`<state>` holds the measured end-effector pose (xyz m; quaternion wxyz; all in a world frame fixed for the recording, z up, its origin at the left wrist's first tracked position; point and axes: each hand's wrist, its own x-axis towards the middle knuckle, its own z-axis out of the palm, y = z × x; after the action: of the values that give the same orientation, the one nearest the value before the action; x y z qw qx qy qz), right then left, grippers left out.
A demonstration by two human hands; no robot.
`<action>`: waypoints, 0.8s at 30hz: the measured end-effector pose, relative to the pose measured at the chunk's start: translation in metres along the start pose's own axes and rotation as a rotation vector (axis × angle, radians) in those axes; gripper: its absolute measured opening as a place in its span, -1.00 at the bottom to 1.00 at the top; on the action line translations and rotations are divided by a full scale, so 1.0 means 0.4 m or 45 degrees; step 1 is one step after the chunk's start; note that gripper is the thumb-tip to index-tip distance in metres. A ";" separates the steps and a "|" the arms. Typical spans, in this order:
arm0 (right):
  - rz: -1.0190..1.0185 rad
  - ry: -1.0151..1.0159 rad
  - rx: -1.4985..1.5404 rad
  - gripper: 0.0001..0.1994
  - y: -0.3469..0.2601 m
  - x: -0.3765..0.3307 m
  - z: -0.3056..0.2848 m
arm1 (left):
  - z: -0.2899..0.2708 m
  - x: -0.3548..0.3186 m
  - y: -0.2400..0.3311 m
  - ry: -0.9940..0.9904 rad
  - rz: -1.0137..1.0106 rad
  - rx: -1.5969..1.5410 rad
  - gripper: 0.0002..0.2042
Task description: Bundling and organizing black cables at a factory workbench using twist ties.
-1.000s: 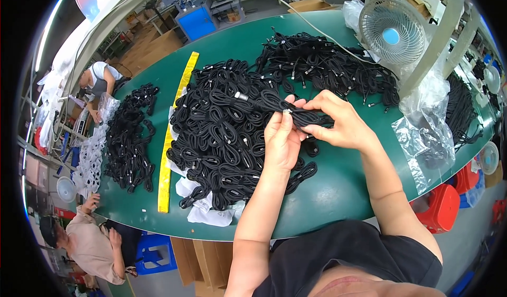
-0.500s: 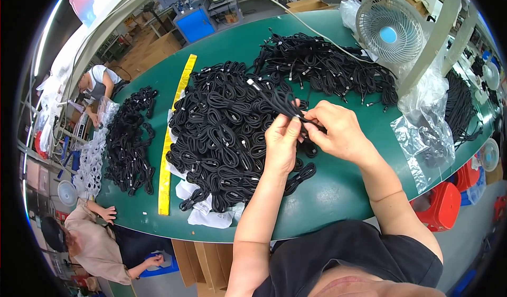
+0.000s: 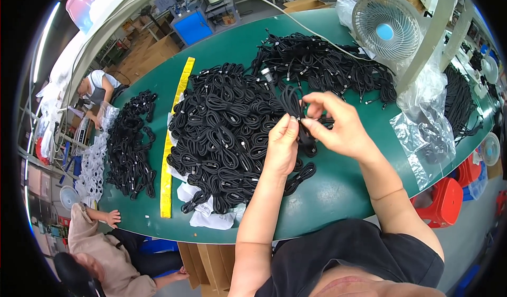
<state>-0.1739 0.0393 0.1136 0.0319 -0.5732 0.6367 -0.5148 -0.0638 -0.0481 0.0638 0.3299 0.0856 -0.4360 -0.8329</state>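
Observation:
My left hand pinches a folded black cable at its middle, above the table. One end of it, with a pale metallic connector, points away from me. My right hand is at the same bundle, its thumb and curled fingers on the near right side of the cable; whether a thin tie is between them is too small to tell. Under and left of my hands lies a large pile of coiled black cables. Several coils lie close to my left wrist.
The green table also bears a far heap of loose black cables, a left row of cables, a yellow strip and clear plastic bags. A fan and post stand at right. Two people sit at left.
The cable bundle has turned more upright between my hands, its loop now showing. My right hand's fingers have lifted and opened a little. The near left person has leaned lower.

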 end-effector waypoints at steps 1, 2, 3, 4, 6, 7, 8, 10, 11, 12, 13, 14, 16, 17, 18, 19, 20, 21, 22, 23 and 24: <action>-0.117 0.095 -0.081 -0.67 0.001 0.006 -0.009 | -0.007 0.001 0.005 0.010 -0.049 0.015 -0.65; -0.137 0.188 -0.116 -0.65 0.012 0.010 -0.016 | -0.017 0.003 0.006 -0.072 -0.077 -0.013 -0.64; -0.153 0.212 -0.142 -0.61 0.015 0.016 -0.027 | -0.024 0.004 0.008 -0.154 -0.101 -0.039 -0.62; -0.111 0.176 -0.125 -0.60 0.015 0.021 -0.030 | -0.027 0.003 0.012 -0.156 -0.101 -0.040 -0.62; -0.063 0.056 -0.074 -0.59 0.027 0.024 -0.031 | -0.032 -0.002 0.014 -0.318 -0.267 0.044 -0.59; -0.057 -0.028 -0.039 -0.59 0.037 0.024 -0.028 | -0.033 -0.003 0.013 -0.320 -0.272 0.043 -0.59; -0.014 -0.064 0.016 -0.67 0.042 0.024 -0.024 | -0.034 -0.004 0.012 -0.311 -0.312 0.063 -0.58; -0.073 0.092 -0.101 -0.72 0.074 0.022 -0.011 | -0.029 0.002 0.012 -0.283 -0.319 0.025 -0.54; -0.137 0.244 -0.215 -0.76 0.087 0.022 -0.008 | -0.036 0.005 0.011 -0.267 -0.254 -0.014 -0.50; -0.102 0.319 -0.252 -0.77 0.089 0.028 -0.009 | -0.036 0.004 0.011 -0.227 -0.104 0.123 -0.48; -0.067 0.394 -0.289 -0.79 0.090 0.031 -0.010 | -0.037 0.003 0.011 -0.187 0.047 0.259 -0.44; -0.071 0.428 -0.300 -0.78 0.090 0.030 -0.012 | -0.044 0.007 0.011 -0.216 0.147 0.344 -0.41; -0.071 0.460 -0.310 -0.78 0.087 0.027 -0.011 | -0.030 0.001 0.019 -0.215 0.180 0.458 -0.42; 0.003 0.440 -0.237 -0.78 0.082 0.026 -0.011 | -0.026 0.000 0.021 -0.215 0.213 0.572 -0.42; 0.076 0.420 -0.163 -0.78 0.076 0.025 -0.011 | -0.028 -0.002 0.024 -0.215 0.213 0.573 -0.42; 0.076 0.421 -0.161 -0.78 0.077 0.025 -0.011 | -0.032 -0.003 0.028 -0.165 0.271 0.714 -0.51; 0.209 0.366 0.011 -0.75 0.082 0.026 -0.013 | -0.036 -0.004 0.032 -0.115 0.328 0.854 -0.60; 0.340 0.310 0.181 -0.72 0.083 0.028 -0.016 | -0.034 -0.004 0.035 -0.065 0.385 0.991 -0.68; 0.340 0.312 0.179 -0.72 0.080 0.027 -0.018 | -0.021 -0.007 0.040 0.041 0.429 1.002 -0.76; 0.351 0.266 0.371 -0.68 0.075 0.026 -0.023 | -0.020 -0.007 0.042 0.088 0.507 1.077 -0.78; 0.358 0.217 0.568 -0.63 0.068 0.025 -0.022 | -0.027 -0.006 0.038 0.133 0.541 1.076 -0.78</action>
<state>-0.2019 0.0319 0.1043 0.1749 -0.4128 0.5812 -0.6791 -0.0501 -0.0601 0.0690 0.4507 0.1631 -0.7273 -0.4913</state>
